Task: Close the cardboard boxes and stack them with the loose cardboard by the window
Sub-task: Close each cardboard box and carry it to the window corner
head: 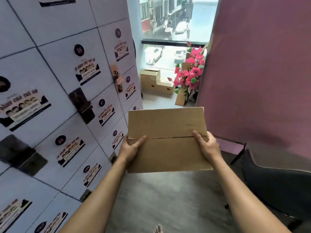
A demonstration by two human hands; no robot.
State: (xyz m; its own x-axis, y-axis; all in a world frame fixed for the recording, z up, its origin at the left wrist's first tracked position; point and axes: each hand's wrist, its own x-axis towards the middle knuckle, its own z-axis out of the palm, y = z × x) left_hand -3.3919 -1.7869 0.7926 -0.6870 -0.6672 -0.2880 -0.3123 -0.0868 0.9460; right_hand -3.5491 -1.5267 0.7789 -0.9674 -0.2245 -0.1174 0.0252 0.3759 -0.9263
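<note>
The closed cardboard box (167,140) is carried in the air at chest level, its long axis running left to right across the person, the seam between its flaps shut. The left hand (130,148) grasps its left end with the thumb lying over the top, and the right hand (207,145) grasps the right end the same way — both equally near. The stack of boxes (155,83) sits straight ahead on the floor below the window (175,22), just beside the pink flowers (190,74) — well apart from the hands, so the carry probably goes forward, then down.

The stickers (87,71) and round number badges (79,50) on the white lockers (64,52) are too blurred to read.
</note>
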